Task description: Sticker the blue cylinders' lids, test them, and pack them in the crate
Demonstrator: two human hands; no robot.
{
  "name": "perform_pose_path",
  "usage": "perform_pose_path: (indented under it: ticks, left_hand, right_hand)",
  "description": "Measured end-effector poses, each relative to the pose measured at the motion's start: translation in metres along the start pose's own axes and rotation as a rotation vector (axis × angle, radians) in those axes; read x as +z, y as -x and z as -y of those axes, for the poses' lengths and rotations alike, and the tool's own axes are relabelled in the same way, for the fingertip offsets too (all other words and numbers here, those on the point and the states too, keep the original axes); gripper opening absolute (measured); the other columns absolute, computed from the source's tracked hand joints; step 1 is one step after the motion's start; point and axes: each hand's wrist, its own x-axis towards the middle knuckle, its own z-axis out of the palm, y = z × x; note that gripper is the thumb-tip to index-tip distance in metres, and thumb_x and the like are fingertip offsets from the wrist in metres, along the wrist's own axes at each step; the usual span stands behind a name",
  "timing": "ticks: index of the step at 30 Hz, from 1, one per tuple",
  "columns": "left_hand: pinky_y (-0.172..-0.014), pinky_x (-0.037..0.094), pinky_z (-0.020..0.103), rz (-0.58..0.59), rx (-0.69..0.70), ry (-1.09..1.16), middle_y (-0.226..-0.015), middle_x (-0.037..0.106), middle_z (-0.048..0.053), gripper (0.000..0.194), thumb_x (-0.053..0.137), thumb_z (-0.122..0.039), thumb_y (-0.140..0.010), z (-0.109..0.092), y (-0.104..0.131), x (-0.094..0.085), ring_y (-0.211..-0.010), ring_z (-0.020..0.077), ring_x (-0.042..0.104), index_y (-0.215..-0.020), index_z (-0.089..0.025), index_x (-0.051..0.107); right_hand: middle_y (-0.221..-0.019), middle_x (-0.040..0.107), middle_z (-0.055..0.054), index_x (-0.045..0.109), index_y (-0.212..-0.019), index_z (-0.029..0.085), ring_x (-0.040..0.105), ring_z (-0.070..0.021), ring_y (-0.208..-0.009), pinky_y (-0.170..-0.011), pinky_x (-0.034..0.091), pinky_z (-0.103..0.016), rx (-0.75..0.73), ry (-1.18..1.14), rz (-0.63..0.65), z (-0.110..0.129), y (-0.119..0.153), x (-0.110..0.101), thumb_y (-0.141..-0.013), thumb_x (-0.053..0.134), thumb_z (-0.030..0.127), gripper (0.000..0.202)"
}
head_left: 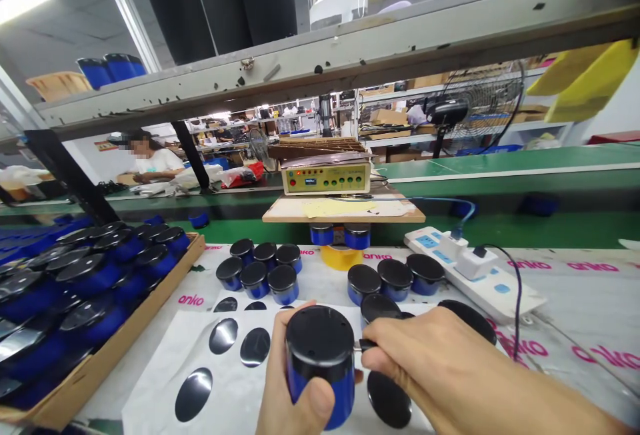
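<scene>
My left hand [305, 402] is wrapped round a blue cylindrical housing with a glossy black top [320, 338], held upright over the white sheet. From the right, my right hand [425, 355] pinches a small black piece with a metal tip [369, 344]. That tip meets the side of the housing near its black rim; whether it goes in cannot be seen. Beneath both hands, a white sheet [155, 368] carries glossy black oval discs [194, 395]. Similar blue-and-black housings [283, 282] stand in a group beyond my left hand, and more [395, 278] stand beyond my right.
At left, a cardboard tray [170, 282] is packed with housings. A white power strip [475, 275] with plugs and cables lies at right. A control box [326, 176] sits on a raised board [345, 210], with yellow tape [340, 258] below. A shelf [320, 55] crosses overhead; a person [155, 158] sits beyond.
</scene>
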Motion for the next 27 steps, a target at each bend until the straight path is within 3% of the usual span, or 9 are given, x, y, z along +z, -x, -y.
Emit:
perform_pose_path:
  ticks: [4,7,9,12,14,16,20,24,27]
  left_hand:
    - [-0.061,0.051,0.029,0.047,0.131,-0.204,-0.082,0.063,0.002,0.064,0.066,-0.068,-0.065,-0.006,-0.002,-0.001,-0.066,0.0181,0.061,-0.107,-0.023,0.050]
    - [-0.072,0.053,0.031,0.021,0.246,-0.438,-0.097,0.062,0.004,0.068,0.063,-0.070,-0.067,-0.007,-0.005,-0.007,-0.082,0.0215,0.063,-0.115,-0.025,0.047]
    - [-0.084,0.052,0.036,-0.057,0.467,-0.741,-0.112,0.054,0.008,0.064,0.063,-0.062,-0.073,-0.007,-0.008,-0.010,-0.100,0.0251,0.060,-0.124,-0.026,0.046]
    - [-0.096,0.047,0.037,-0.145,0.918,-1.164,-0.112,0.046,0.007,0.049,0.066,-0.028,-0.082,-0.008,-0.011,-0.010,-0.112,0.0233,0.052,-0.128,-0.025,0.049]
    - [-0.097,0.047,0.034,-0.127,1.165,-1.248,-0.103,0.046,0.004,0.042,0.064,-0.008,-0.081,-0.010,-0.012,-0.007,-0.112,0.0205,0.052,-0.119,-0.023,0.057]
    - [-0.100,0.047,0.034,-0.097,1.327,-1.250,-0.097,0.046,0.002,0.032,0.063,-0.002,-0.079,-0.012,-0.013,-0.006,-0.112,0.0194,0.052,-0.104,-0.021,0.063]
    - [-0.106,0.043,0.040,-0.047,1.416,-1.289,-0.092,0.044,0.000,0.018,0.067,-0.009,-0.079,-0.013,-0.013,-0.008,-0.109,0.0175,0.052,-0.091,-0.022,0.065]
    - [-0.104,0.044,0.045,0.011,1.450,-1.360,-0.092,0.043,0.000,0.032,0.072,-0.016,-0.076,-0.015,-0.015,-0.015,-0.104,0.0187,0.052,-0.104,-0.028,0.064]
    - [-0.099,0.048,0.045,0.011,1.474,-1.351,-0.091,0.043,0.001,0.037,0.067,-0.009,-0.077,-0.015,-0.020,-0.018,-0.098,0.0175,0.054,-0.109,-0.029,0.062]
  right_hand:
    - [-0.066,0.057,-0.001,0.050,-0.079,0.022,0.050,-0.0181,-0.056,-0.050,0.031,-0.027,0.034,-0.036,0.046,0.003,0.004,-0.001,-0.085,0.041,0.011,0.015]
    - [-0.075,0.059,-0.003,0.051,-0.085,0.022,0.054,-0.0191,-0.066,-0.057,0.038,-0.027,0.077,-0.114,0.062,-0.002,0.000,-0.005,-0.088,0.038,0.013,0.015]
    - [-0.081,0.060,-0.002,0.050,-0.087,0.023,0.056,-0.0184,-0.073,-0.062,0.040,-0.027,0.122,-0.235,0.097,-0.010,-0.008,-0.007,-0.092,0.039,0.019,0.012]
    - [-0.085,0.061,0.001,0.049,-0.087,0.022,0.056,-0.0144,-0.075,-0.065,0.042,-0.024,0.081,-0.454,0.136,-0.022,-0.021,-0.007,-0.095,0.040,0.025,0.013]
    - [-0.087,0.062,0.001,0.050,-0.089,0.021,0.057,-0.0132,-0.075,-0.067,0.042,-0.023,0.023,-0.510,0.153,-0.025,-0.027,-0.005,-0.096,0.037,0.024,0.015]
    - [-0.085,0.062,0.000,0.050,-0.089,0.020,0.056,-0.0135,-0.073,-0.067,0.042,-0.024,0.003,-0.489,0.160,-0.025,-0.027,-0.003,-0.096,0.037,0.022,0.015]
    - [-0.081,0.061,-0.001,0.049,-0.086,0.020,0.056,-0.0143,-0.074,-0.067,0.042,-0.024,-0.029,-0.476,0.150,-0.023,-0.024,0.001,-0.094,0.041,0.019,0.011]
    - [-0.085,0.062,-0.002,0.050,-0.087,0.020,0.060,-0.0150,-0.079,-0.070,0.044,-0.023,-0.037,-0.495,0.153,-0.022,-0.025,0.002,-0.094,0.040,0.018,0.012]
    - [-0.083,0.062,-0.002,0.051,-0.087,0.020,0.059,-0.0149,-0.076,-0.066,0.043,-0.024,-0.021,-0.458,0.140,-0.023,-0.027,0.004,-0.095,0.035,0.019,0.017]
